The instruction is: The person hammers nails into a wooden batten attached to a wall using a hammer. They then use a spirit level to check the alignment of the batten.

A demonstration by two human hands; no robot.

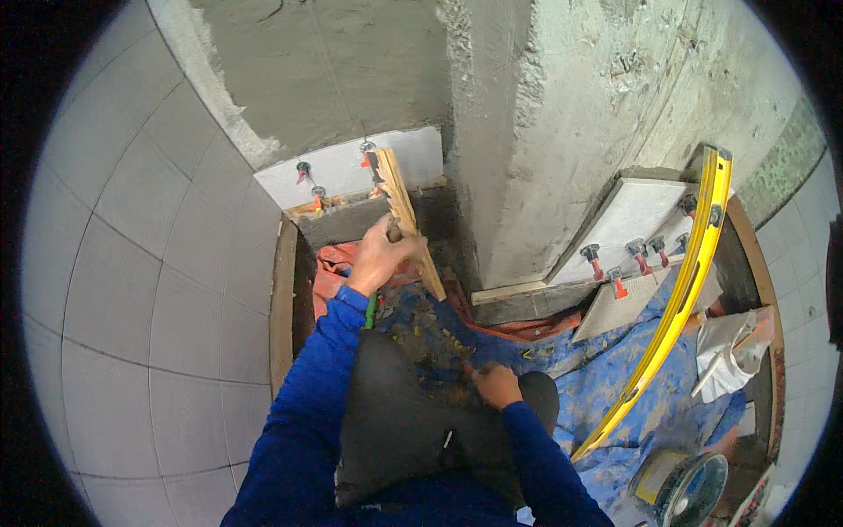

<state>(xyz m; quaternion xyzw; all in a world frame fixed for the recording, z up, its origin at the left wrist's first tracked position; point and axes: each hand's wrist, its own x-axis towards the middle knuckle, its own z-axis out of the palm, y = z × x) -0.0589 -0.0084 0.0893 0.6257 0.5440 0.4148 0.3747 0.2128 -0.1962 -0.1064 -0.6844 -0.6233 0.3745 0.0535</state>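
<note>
At your far left, grey wall tiles point(167, 272) rise beside you. Next comes the low white tile point(342, 178) on the back wall, with red-and-black levelling clips point(319, 201) along its lower edge. Your left hand point(385, 255) has its fingers closed around the wooden strip point(398, 198), gripping it below its middle, in front of that tile. The strip's long axis runs from upper left to lower right, steeply tilted; most of its length reaches up and away from your fingers, a short end pointing down toward the blue tarp point(597, 369). Its top overlaps a clip in this view; you cannot tell whether they touch. Your right hand point(498, 385) is the farther one, low by your right knee, below and right of the strip, fingers curled; whether they hold anything, you cannot tell. Farther right, well apart from the strip, a yellow spirit level point(688, 294) leans.
</note>
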